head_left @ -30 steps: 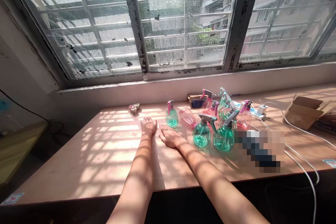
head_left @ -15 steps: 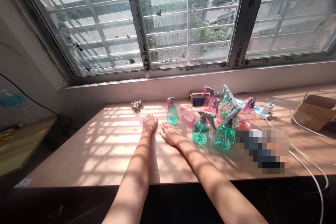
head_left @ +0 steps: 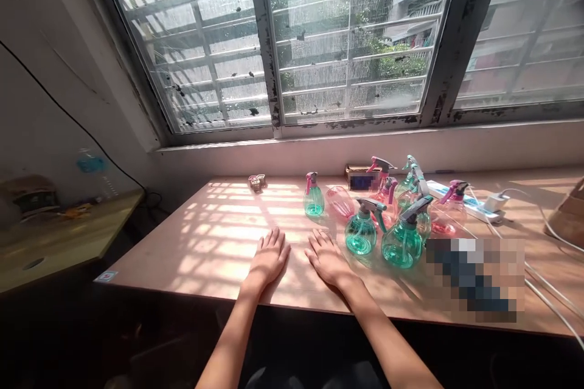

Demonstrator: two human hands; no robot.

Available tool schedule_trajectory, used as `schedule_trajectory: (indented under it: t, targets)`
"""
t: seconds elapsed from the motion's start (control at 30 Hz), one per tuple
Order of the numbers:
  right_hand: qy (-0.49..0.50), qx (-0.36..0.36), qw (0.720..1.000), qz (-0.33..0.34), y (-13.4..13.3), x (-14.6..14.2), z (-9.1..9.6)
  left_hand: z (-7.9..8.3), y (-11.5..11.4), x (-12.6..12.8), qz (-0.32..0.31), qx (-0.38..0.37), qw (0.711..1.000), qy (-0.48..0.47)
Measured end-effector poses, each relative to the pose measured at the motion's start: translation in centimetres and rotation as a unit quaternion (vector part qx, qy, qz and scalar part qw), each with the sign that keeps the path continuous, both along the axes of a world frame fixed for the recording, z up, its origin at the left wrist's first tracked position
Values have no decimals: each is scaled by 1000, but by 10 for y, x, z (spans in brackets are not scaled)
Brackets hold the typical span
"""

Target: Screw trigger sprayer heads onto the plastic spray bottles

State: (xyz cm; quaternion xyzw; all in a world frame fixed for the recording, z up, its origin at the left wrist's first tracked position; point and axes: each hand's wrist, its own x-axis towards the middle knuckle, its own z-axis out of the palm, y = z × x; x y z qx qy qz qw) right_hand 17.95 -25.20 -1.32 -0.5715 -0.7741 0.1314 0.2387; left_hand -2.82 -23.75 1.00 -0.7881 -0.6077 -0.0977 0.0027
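Observation:
My left hand (head_left: 270,255) lies flat on the wooden table (head_left: 182,255), palm down with fingers stretched out. Beside it, my right hand (head_left: 326,258) rests the same way, and neither holds anything. Beyond both hands stands a green spray bottle with a pink trigger head (head_left: 314,200). A pink bottle without a visible spray head (head_left: 340,203) lies on its side to its right. Closest to my right hand is a round green spray bottle with a grey head (head_left: 360,234). Another green spray bottle (head_left: 402,243) stands to the right of that one, with pink and green ones behind.
Small brown objects (head_left: 257,182) sit near the table's back edge. At the right are a white power strip (head_left: 474,208) with cables, a cardboard box (head_left: 568,213) and a pixelated patch. A yellowish side table (head_left: 104,228) stands left, and a barred window rises behind.
Both hands have drawn back across the table toward me, still flat, with the right hand now farther from the left. The camera view has turned leftward.

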Motion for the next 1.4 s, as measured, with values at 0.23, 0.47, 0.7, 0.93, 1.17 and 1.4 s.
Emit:
schedule_trajectory:
  t: [0.23,0.47,0.7,0.93,1.17,1.4]
  targets:
    - [-1,-26,999,-28,-37,8,-4,-4,-30,-6,15,-36,999,-27]
    - [-8,-50,997,-63,-24,7,-29,-25,-15,-17,17,-72,997,-25]
    - [-58,82,995,27,-12,22,-55,-32,-7,-32,-39,-72,996,-31]
    - [-48,59,997,9,-15,19,-41,21,63,-18,-154,-159,969,-111]
    - [13,13,1000,-15,-16,20,-39,16,161,47,-154,-113,943,-271]
    - [458,-47,876,-144,-33,13,-9,19,119,26,-187,-66,901,-387]
